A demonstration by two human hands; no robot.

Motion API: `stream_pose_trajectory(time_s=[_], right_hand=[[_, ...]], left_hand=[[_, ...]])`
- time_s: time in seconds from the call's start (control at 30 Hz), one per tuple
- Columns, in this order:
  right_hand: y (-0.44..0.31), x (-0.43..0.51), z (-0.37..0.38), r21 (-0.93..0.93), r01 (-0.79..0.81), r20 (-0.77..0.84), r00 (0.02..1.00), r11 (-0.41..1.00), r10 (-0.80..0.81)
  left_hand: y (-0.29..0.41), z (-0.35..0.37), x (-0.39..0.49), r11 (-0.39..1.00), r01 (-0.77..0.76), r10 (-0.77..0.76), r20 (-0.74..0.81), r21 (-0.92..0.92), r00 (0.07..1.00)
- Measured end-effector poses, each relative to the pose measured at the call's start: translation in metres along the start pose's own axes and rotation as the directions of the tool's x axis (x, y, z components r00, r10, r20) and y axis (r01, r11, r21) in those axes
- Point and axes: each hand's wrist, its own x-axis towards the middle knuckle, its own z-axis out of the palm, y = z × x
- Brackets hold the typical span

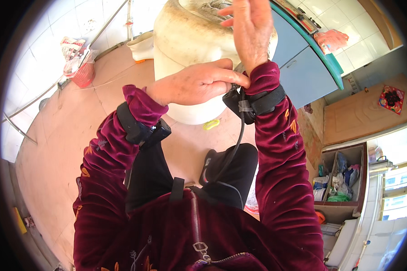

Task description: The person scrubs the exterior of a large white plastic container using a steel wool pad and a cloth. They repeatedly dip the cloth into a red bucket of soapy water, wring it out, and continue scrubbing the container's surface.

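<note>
My left hand (198, 81) reaches across to the right wrist, its fingertips at the rolled cuff of the maroon velvet sleeve (264, 78). Whether those fingers pinch the cloth is not plain. Raised near the top edge, my right hand (252, 30) has its fingers apart and holds nothing that shows. A black strapped device (237, 100) with a cable sits on the right forearm, and a similar device (146, 132) is strapped to the left one. Behind the hands stands a large stained white plastic barrel (190, 44), with grey cloth (215, 6) on its top.
A pink basket (83, 76) with bags stands by the tiled wall at left. Beside the barrel is a white boot (142, 45). A yellow-green ring-shaped item (211, 124) lies on the floor. At right are a blue cabinet (308, 74) with a green edge and an open cupboard (363, 176) holding bags.
</note>
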Motion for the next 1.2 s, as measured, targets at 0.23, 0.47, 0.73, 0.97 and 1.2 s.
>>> stream_pose_trajectory(time_s=[0.23, 0.47, 0.73, 0.97, 1.2], right_hand=[[-0.026, -0.006, 0.001, 0.340, -0.198, 0.024, 0.979, 0.919, 0.202], [-0.022, 0.002, -0.014, 0.522, -0.179, -0.071, 0.965, 0.834, 0.252], [-0.015, -0.005, -0.013, 0.642, -0.231, -0.007, 0.952, 0.731, 0.307], [-0.013, -0.016, -0.002, 0.636, -0.354, 0.166, 0.930, 0.685, 0.326], [-0.012, -0.005, -0.015, 0.782, -0.330, 0.167, 0.928, 0.528, 0.334]], left_hand=[[0.016, -0.010, -0.016, 0.988, 0.046, -0.049, -0.013, -0.145, 0.999], [0.012, -0.011, -0.021, 0.991, -0.074, 0.085, -0.091, 0.115, 0.992], [0.004, 0.000, -0.017, 0.998, -0.013, 0.014, -0.016, 0.064, 1.000], [0.004, 0.002, -0.009, 0.986, 0.069, -0.050, 0.123, -0.153, 0.991], [0.007, -0.003, -0.020, 0.949, 0.197, -0.191, 0.049, -0.244, 0.980]])
